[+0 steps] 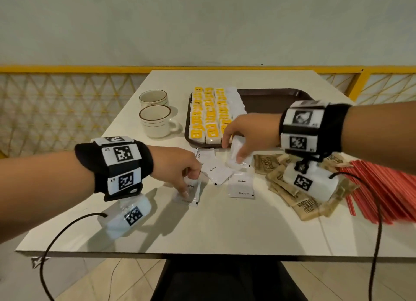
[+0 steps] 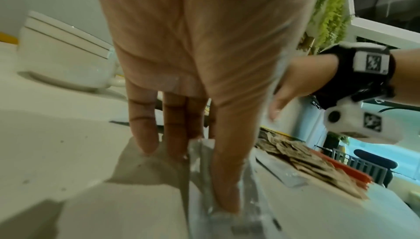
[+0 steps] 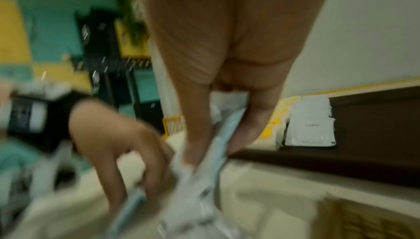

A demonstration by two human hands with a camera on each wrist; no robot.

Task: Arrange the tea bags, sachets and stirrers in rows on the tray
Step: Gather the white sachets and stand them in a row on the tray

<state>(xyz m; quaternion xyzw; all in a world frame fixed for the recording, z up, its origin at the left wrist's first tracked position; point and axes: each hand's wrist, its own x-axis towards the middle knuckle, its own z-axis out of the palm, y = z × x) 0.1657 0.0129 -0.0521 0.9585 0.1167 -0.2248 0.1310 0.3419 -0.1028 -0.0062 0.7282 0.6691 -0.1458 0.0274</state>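
A dark brown tray (image 1: pixel 270 100) holds rows of yellow tea bags (image 1: pixel 209 113) on its left part, with a row of white sachets (image 1: pixel 235 102) beside them. My right hand (image 1: pixel 233 151) hovers at the tray's near edge and grips a small stack of white sachets (image 1: pixel 234 157) between thumb and fingers. My left hand (image 1: pixel 189 184) pinches one white coffee sachet (image 1: pixel 194 196) whose lower end rests on the table. In the left wrist view that sachet (image 2: pixel 200 162) stands on edge between thumb and fingers. Two more coffee sachets (image 1: pixel 217 170) lie loose between the hands.
Two cream cups (image 1: pixel 155 120) stand left of the tray. Brown sugar sachets (image 1: pixel 292 194) lie in a heap under my right wrist, and red stirrers (image 1: pixel 382 188) are piled at the table's right edge. The right half of the tray is bare.
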